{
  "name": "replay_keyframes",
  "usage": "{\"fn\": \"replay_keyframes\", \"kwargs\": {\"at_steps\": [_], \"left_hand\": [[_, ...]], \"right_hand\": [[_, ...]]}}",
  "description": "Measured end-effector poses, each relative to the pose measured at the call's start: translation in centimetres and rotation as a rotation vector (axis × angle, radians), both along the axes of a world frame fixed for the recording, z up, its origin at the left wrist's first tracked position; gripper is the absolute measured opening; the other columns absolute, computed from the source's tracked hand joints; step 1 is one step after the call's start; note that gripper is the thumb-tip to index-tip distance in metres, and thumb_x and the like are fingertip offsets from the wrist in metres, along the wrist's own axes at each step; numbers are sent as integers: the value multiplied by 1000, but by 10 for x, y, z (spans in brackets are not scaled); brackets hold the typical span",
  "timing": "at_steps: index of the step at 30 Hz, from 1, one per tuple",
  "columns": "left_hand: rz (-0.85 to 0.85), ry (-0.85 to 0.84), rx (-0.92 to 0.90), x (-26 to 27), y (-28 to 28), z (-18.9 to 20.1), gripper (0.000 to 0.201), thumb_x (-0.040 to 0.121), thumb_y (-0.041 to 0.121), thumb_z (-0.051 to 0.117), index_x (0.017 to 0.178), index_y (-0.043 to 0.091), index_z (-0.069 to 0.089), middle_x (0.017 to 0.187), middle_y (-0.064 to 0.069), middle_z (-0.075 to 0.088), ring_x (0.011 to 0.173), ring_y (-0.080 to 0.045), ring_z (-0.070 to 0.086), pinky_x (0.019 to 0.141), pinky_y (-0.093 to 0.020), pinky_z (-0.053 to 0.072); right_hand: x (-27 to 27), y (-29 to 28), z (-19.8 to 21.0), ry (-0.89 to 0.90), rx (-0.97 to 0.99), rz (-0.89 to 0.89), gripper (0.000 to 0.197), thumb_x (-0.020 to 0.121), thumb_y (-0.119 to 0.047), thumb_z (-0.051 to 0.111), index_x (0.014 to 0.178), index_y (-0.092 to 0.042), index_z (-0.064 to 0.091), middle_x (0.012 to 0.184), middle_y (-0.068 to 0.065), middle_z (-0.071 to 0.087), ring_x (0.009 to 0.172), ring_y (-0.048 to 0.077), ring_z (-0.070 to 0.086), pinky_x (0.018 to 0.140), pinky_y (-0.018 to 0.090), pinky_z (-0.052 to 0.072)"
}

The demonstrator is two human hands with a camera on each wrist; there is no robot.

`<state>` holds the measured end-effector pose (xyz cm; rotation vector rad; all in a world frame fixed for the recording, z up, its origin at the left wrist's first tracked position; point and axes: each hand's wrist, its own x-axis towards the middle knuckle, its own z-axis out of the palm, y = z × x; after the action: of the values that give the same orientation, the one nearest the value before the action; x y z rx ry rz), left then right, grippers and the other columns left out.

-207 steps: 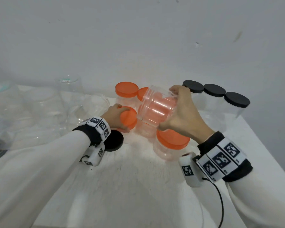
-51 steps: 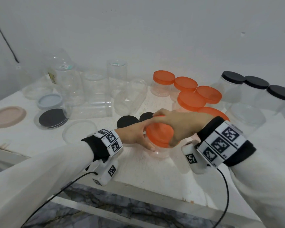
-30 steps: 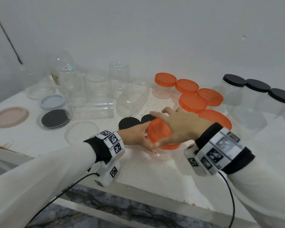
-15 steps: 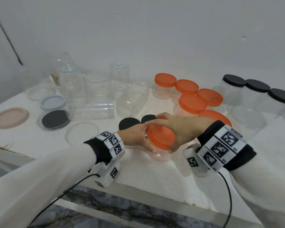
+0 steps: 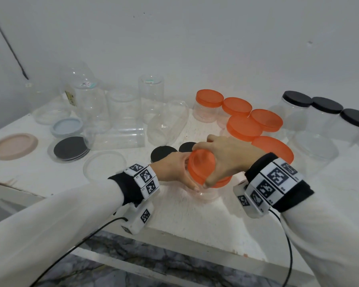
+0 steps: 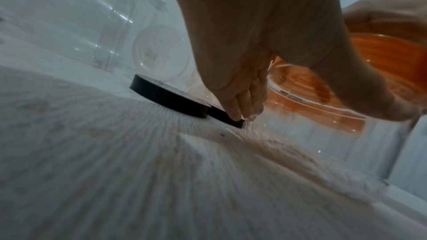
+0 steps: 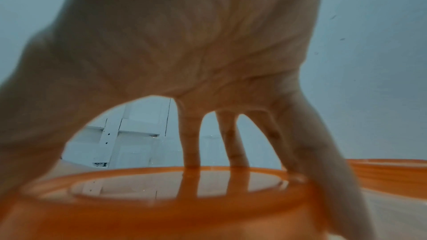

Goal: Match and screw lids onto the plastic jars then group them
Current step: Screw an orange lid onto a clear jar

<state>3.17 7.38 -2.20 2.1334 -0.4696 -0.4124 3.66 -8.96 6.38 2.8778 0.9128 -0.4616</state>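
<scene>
A clear plastic jar (image 5: 203, 194) stands near the table's front middle with an orange lid (image 5: 199, 168) on its mouth. My left hand (image 5: 174, 168) grips the jar's side from the left. My right hand (image 5: 222, 160) comes from above, its fingers and thumb curled round the lid's rim. In the right wrist view the fingers (image 7: 191, 143) stand on the far edge of the orange lid (image 7: 161, 198). The left wrist view shows the left fingers (image 6: 240, 98) against the jar (image 6: 346, 98). The thread under the lid is hidden.
Several orange-lidded jars (image 5: 244, 125) cluster behind my right hand; three black-lidded jars (image 5: 326, 104) stand at the back right. Two loose black lids (image 5: 163, 153) lie just beyond the left hand. Open clear jars (image 5: 124, 112) and loose lids (image 5: 15, 146) fill the left. The table edge (image 5: 174, 233) is close.
The right hand opened over the orange lid, took a fresh grip and turned on it. The left hand has stayed on the jar, which has not moved on the table.
</scene>
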Motion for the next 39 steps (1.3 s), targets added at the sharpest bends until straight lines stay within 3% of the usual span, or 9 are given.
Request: {"fn": "replay_keyframes", "kwargs": {"at_steps": [8,12,14,16,19,22,28,34,39], "left_hand": [[2,-16,1,-3,2,-2,77,55,23,90,120,23,49,104,15,60,102,-5,58,93,-22,47],[10,-55,-107,-1,9,6,76,58,24,88,124,24,50,104,18,61,99,8,57,89,-12,44],[17,-87,-209,5,19,17,76,59,32,86,126,26,50,116,15,60,108,6,55,95,-15,42],[96,-202,-211,15,31,28,72,62,41,82,125,22,54,123,12,58,115,2,52,98,-18,40],[315,-517,-18,36,47,34,41,80,30,71,117,17,60,121,6,59,116,-7,50,99,-20,35],[430,-740,207,54,51,26,32,86,24,64,115,11,60,123,-2,58,120,-18,44,101,-31,35],[421,-538,411,69,53,5,67,85,34,65,141,16,35,154,-2,22,141,-21,17,111,-35,23],[478,-506,321,70,51,6,67,80,26,72,139,20,40,151,4,27,138,-14,19,104,-28,31],[486,-491,330,70,52,6,67,80,27,71,139,22,40,152,5,27,138,-13,19,102,-27,33]], "right_hand": [[-7,1,-1,0,-47,-17,98,56,-62,72,137,-41,22,121,-3,35,91,22,52,68,32,48],[-4,-9,13,27,41,-42,99,59,-57,75,138,-44,17,123,-7,32,99,20,51,75,33,49],[2,-19,27,23,95,-77,99,59,-52,77,138,-45,18,124,-9,31,106,18,48,82,33,48],[12,-29,38,-30,145,-110,101,58,-48,80,138,-46,19,128,-8,30,107,18,47,84,33,48],[26,-35,39,-130,207,-130,103,58,-42,82,140,-46,18,138,-6,23,113,20,45,86,37,50],[39,-27,24,-260,253,-129,104,61,-40,81,144,-41,18,145,-1,18,128,25,30,87,35,45],[63,-10,-12,-343,370,-218,97,66,-48,75,145,-32,21,148,5,17,132,29,22,93,41,44],[89,-2,-29,-315,317,-250,97,67,-42,77,145,-30,21,150,6,15,135,32,19,97,45,41],[103,3,-33,-263,242,-284,94,74,-40,72,147,-29,15,157,5,3,142,34,6,109,49,26]]}}
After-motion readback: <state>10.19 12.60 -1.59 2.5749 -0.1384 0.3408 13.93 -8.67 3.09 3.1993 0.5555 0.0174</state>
